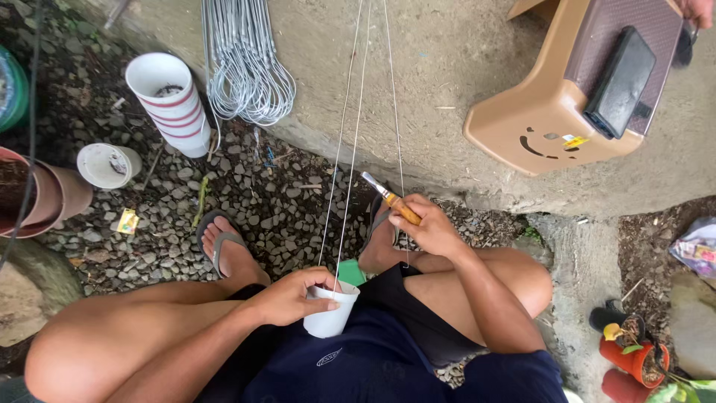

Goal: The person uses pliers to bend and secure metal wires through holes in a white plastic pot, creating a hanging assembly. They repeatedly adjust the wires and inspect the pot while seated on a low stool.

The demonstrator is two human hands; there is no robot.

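The cup (pixel 330 310) sits in the middle, just above the lap. The left hand (pixel 287 296) is on the cup's left side and touches it. Thin wires (pixel 350 149) go up from the cup. The right hand (pixel 429 227) is up and to the right of the cup, with a tool (pixel 389 198) in its fingers. A stack of cups (pixel 170 101) stands far up and left of the cup, on the stones. A bunch of wire hooks (pixel 242 63) lies right of that stack. A stool (pixel 574 82) lies far up and right of the cup.

hands (pixel 291 298) gripping white cup (pixel 328 313), wires (pixel 350 142)
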